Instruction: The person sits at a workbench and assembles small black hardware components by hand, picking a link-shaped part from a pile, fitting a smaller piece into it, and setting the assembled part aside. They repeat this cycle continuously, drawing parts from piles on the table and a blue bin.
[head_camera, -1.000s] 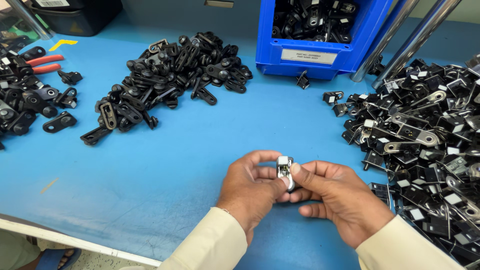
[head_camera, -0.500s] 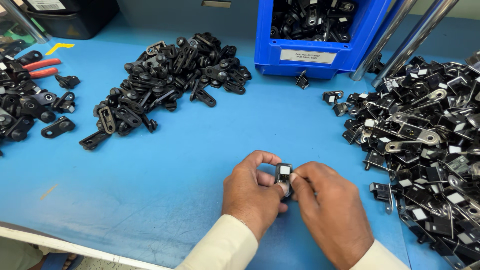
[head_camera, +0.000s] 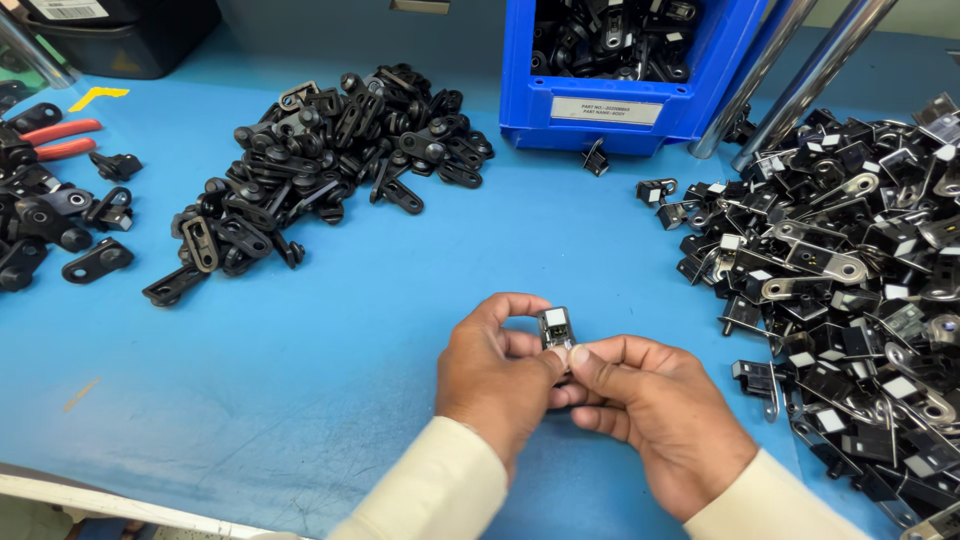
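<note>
Both my hands meet over the blue table (head_camera: 330, 330) near its front edge. My left hand (head_camera: 495, 375) and my right hand (head_camera: 655, 420) pinch one small black part with a pale square face (head_camera: 555, 325) between thumbs and fingertips. The part stands upright above my knuckles. Cream sleeves cover both wrists.
A heap of black lever-shaped parts (head_camera: 320, 160) lies at the back left. More black parts and red-handled pliers (head_camera: 60, 140) sit at the far left. A blue bin of black parts (head_camera: 620, 70) stands at the back. A big pile of black and metal assemblies (head_camera: 850, 280) fills the right, beside two metal poles (head_camera: 800, 80).
My hands have stayed in the same spot. The small part has been turned between my fingers and now stands a little more upright with its pale face showing.
</note>
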